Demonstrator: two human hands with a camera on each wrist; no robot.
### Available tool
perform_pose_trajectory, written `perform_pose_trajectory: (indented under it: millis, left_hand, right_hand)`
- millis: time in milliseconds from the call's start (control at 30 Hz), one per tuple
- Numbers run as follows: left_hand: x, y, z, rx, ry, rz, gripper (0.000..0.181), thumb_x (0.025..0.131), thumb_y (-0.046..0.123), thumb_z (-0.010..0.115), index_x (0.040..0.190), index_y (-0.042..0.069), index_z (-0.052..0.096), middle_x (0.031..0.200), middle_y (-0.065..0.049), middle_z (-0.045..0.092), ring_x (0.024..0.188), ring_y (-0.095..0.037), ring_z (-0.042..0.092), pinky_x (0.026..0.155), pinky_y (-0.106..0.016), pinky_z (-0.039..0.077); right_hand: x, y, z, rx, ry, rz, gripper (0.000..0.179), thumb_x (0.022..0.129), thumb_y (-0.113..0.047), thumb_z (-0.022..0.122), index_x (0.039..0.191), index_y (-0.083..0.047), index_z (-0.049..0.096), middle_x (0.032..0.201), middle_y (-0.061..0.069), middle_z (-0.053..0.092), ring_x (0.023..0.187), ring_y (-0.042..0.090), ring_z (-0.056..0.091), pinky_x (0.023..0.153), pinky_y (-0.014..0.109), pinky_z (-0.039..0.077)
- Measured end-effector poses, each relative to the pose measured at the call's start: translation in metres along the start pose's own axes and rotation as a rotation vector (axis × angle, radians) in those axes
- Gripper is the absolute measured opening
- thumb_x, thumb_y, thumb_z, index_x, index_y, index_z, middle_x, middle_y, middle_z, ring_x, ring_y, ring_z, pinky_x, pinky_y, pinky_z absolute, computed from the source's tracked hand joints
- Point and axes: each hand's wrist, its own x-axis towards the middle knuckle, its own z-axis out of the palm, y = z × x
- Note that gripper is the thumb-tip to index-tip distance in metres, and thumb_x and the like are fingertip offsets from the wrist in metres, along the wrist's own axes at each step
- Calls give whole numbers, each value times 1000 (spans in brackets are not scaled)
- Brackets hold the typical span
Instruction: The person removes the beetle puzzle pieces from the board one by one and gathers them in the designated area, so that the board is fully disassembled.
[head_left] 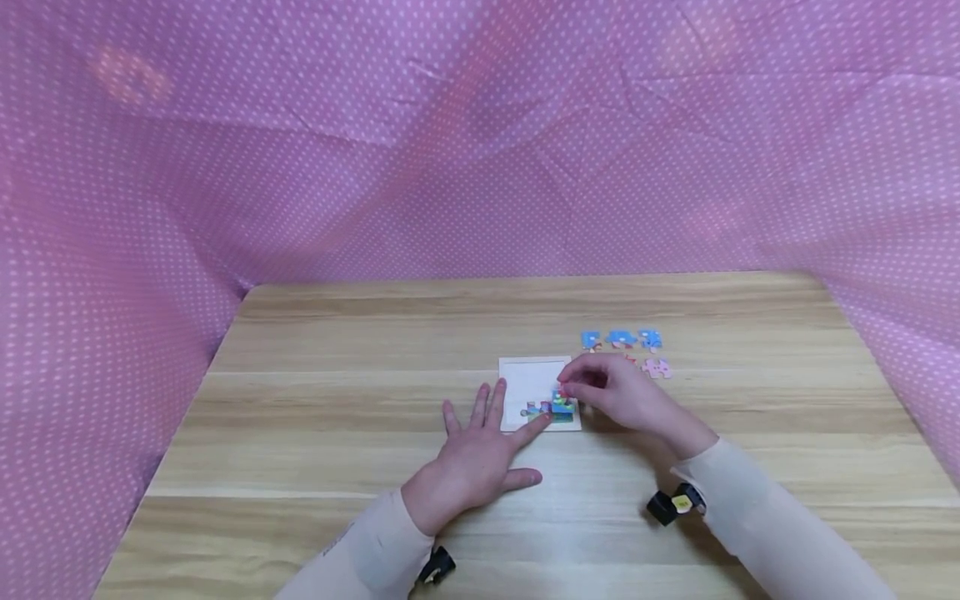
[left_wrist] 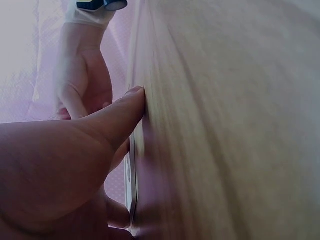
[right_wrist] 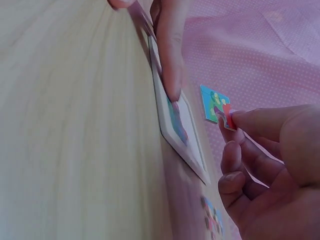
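My right hand (head_left: 626,398) pinches a jigsaw piece (right_wrist: 214,104) between thumb and forefinger, over the right part of a white puzzle tray (head_left: 525,372). The piece is blue, green and red, and in the right wrist view it is held up off the tray. My left hand (head_left: 474,462) is spread, with straight fingers. Its forefinger touches fitted jigsaw pieces (right_wrist: 177,121) along the tray's near side, while another fingertip rests at the tray's left edge. In the left wrist view the left thumb (left_wrist: 122,112) stretches across the picture.
Beyond the right hand lie several loose jigsaw pieces, blue ones (head_left: 621,337) in a row and a pink one (head_left: 657,368) nearer. Part of this group is hidden by the hand. A pink dotted cloth (head_left: 480,167) hangs around the wooden table (head_left: 337,350).
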Motion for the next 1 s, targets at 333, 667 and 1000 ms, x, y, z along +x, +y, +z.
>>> perform_pose_trajectory:
  millis: [333,667,1000]
  left_hand:
    - [-1,0,-1,4,15,6,77,101,68,62,168,54,27,180,-27,-2,167,-53,4,117,-91,11]
    - [0,-1,2,14,31,23,77,101,67,61,168,52,27,179,-30,-1,166,-54,5,115,-92,14]
    - [1,-3,1,-2,29,29,75,101,66,62,167,52,30,180,-29,0,166,-54,6,115,-92,14]
  right_hand:
    - [-17,16,-14,-17,61,-9,10,101,-16,77,111,-14,80,99,0,75,87,17,62,74,24,53]
    - [-29,29,-16,-78,56,52,11,101,-11,75,110,-16,80,101,-1,75,88,17,61,75,25,52]
    - [-28,34,-12,-124,88,40,12,103,-8,72,110,-14,81,102,0,78,86,14,60,74,24,51]
